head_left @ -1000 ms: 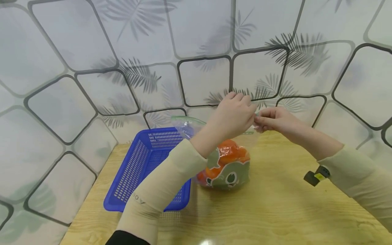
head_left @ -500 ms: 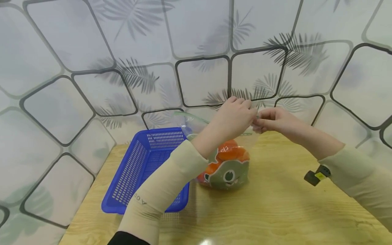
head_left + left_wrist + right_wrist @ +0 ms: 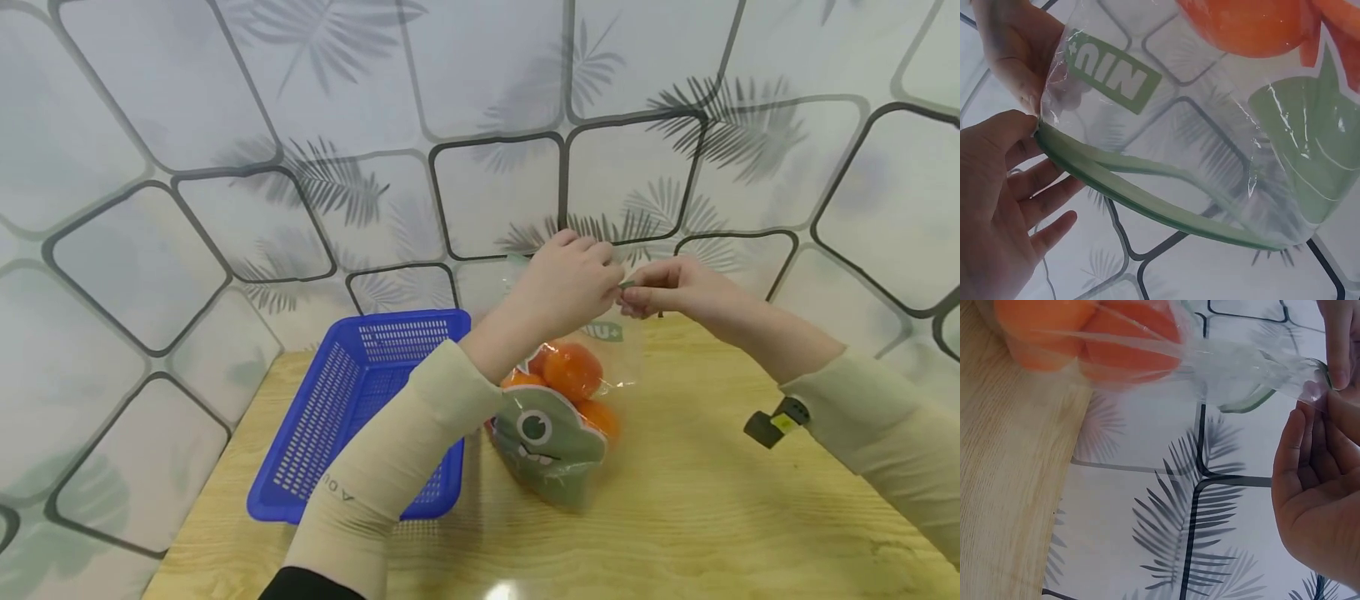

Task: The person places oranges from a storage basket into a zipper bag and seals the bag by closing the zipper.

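A clear zip bag (image 3: 551, 437), printed with a green one-eyed monster face, hangs low over the table and holds several round orange fruits (image 3: 573, 371). My left hand (image 3: 573, 282) pinches the top corner of the bag. In the left wrist view that hand (image 3: 997, 194) has its thumb at the end of the green zip strip (image 3: 1141, 203), other fingers spread behind. My right hand (image 3: 678, 290) pinches the same corner from the right, thumb against fingers. The right wrist view shows the bag's top gathered between my left fingers (image 3: 1338, 353) and right hand (image 3: 1316, 494). The zip lips stand apart further along.
A blue perforated plastic basket (image 3: 296, 442) stands left of the bag, partly behind my left sleeve (image 3: 397, 450). The wood-grain table (image 3: 712, 483) meets a patterned wall covering (image 3: 495, 192) at the back. A small black device (image 3: 776, 422) is on my right cuff.
The bag has turned and dropped lower, so its monster face and the fruits show more. Its free top corner swung right, behind my left hand. Both hands have kept their hold.
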`<state>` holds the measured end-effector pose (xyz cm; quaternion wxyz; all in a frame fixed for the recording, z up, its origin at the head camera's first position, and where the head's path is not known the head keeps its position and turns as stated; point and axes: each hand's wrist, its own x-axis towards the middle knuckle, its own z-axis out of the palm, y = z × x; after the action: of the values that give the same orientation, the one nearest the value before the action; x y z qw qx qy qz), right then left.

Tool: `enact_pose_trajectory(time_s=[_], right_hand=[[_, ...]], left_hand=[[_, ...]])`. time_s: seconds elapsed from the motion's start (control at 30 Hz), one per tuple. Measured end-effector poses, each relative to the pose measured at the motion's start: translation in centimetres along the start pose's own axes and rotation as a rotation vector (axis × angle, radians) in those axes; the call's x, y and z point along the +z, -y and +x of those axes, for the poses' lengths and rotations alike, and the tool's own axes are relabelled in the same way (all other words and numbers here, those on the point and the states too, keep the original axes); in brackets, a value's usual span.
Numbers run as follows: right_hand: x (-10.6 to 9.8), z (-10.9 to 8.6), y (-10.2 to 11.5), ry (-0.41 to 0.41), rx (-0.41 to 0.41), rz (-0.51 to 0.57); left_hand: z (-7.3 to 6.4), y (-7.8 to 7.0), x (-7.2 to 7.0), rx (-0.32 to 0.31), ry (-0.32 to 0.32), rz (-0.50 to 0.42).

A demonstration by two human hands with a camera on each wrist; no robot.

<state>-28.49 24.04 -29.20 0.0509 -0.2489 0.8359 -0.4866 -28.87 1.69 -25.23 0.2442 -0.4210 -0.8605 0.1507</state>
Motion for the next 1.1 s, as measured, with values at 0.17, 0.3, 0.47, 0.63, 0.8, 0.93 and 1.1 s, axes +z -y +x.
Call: enact_pose_trajectory(time_s=[0.17, 0.3, 0.47, 0.63, 0.8, 0.93, 1.1], right_hand=[[-0.3, 0.2, 0.5, -0.01, 0.0, 0.002], [-0.6, 0.3, 0.7, -0.033, 0.004, 0.022], [-1.3, 0.3, 0.4, -0.08, 0.043, 0.095], [-1.6, 0.5, -0.4, -0.101, 0.1, 0.199], [-1.6, 0.7, -0.6, -0.108, 0.136, 0.24], [-1.6, 0.8, -0.7, -0.125, 0.164, 0.293], [-1.5, 0.9, -0.7, -0.151, 0.212, 0.381]], left_hand=[[-0.3, 0.6, -0.1, 0.007, -0.061, -0.014], [-0.7, 1.2, -0.4, 0.009, -0.107, -0.015], [-1.2, 2.1, -0.4, -0.005, -0.14, -0.005], [-1.7, 2.7, 0.0, -0.004, -0.155, 0.005], [-2.4, 3.2, 0.4, 0.009, -0.171, 0.016], [-3.1, 3.6, 0.6, 0.026, -0.199, 0.017], [-4.0, 4.2, 0.7, 0.039, -0.225, 0.028]])
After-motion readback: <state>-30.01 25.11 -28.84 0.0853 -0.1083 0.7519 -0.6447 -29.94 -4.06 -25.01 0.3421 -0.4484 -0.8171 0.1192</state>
